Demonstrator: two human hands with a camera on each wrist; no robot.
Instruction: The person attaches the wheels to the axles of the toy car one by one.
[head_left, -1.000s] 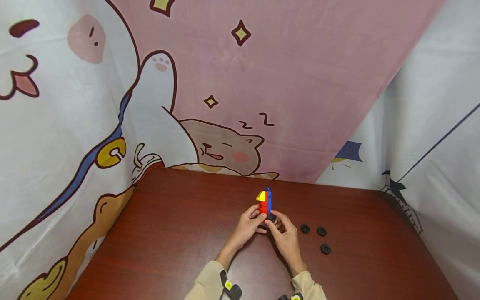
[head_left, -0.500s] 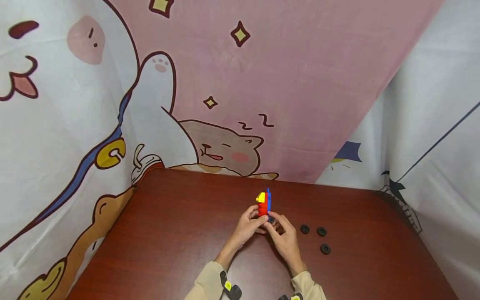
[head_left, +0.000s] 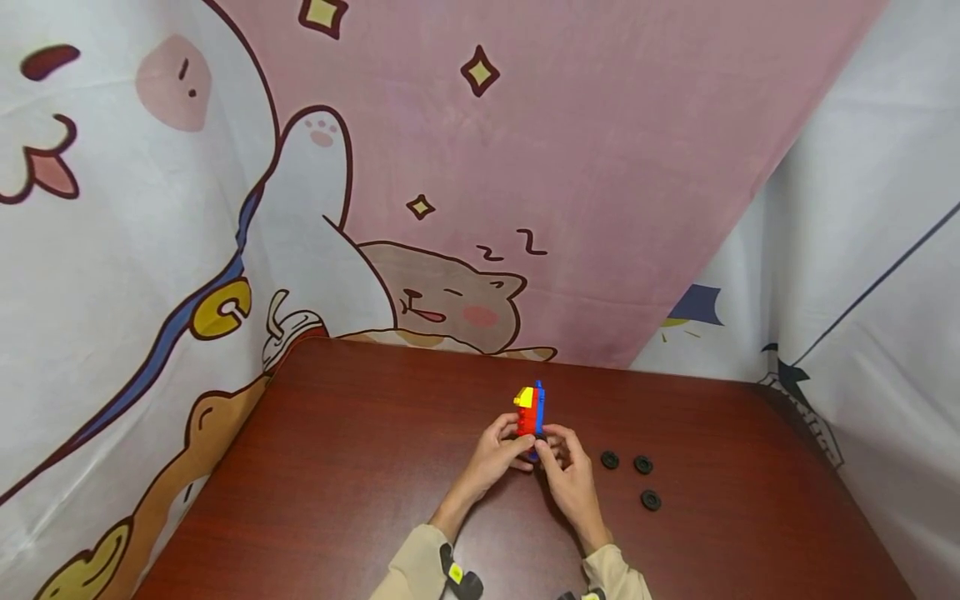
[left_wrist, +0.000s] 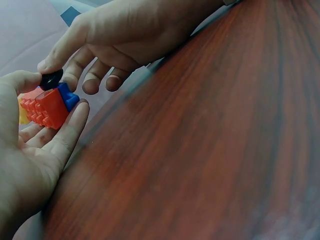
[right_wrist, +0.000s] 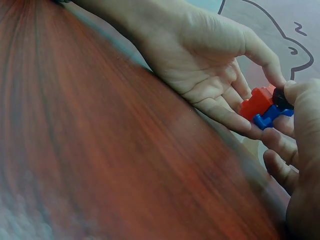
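Note:
A small toy of red, yellow and blue building bricks point(head_left: 528, 418) is held above the table by my left hand point(head_left: 489, 457), with thumb and fingers around its lower part. In the left wrist view its red bricks point(left_wrist: 47, 107) show their studs, and a blue piece point(left_wrist: 69, 95) lies along one side. My right hand point(head_left: 573, 483) pinches a black toy wheel point(left_wrist: 51, 79) against the toy. Seen from the right wrist, the wheel point(right_wrist: 281, 99) sits by the red and blue bricks, between both thumbs. Whether it is fixed to the toy, I cannot tell.
Three more black wheels point(head_left: 642, 464) lie on the dark red wooden table point(head_left: 360, 433), right of my right hand. A cartoon-printed cloth point(head_left: 600, 208) hangs behind the table's far edge. Both wrists wear black straps.
The black wheel, visible at the toy's lower right a second ago, is now mostly covered by my thumbs in the head view. My right fingers have shifted slightly around it. The loose wheels stay put.

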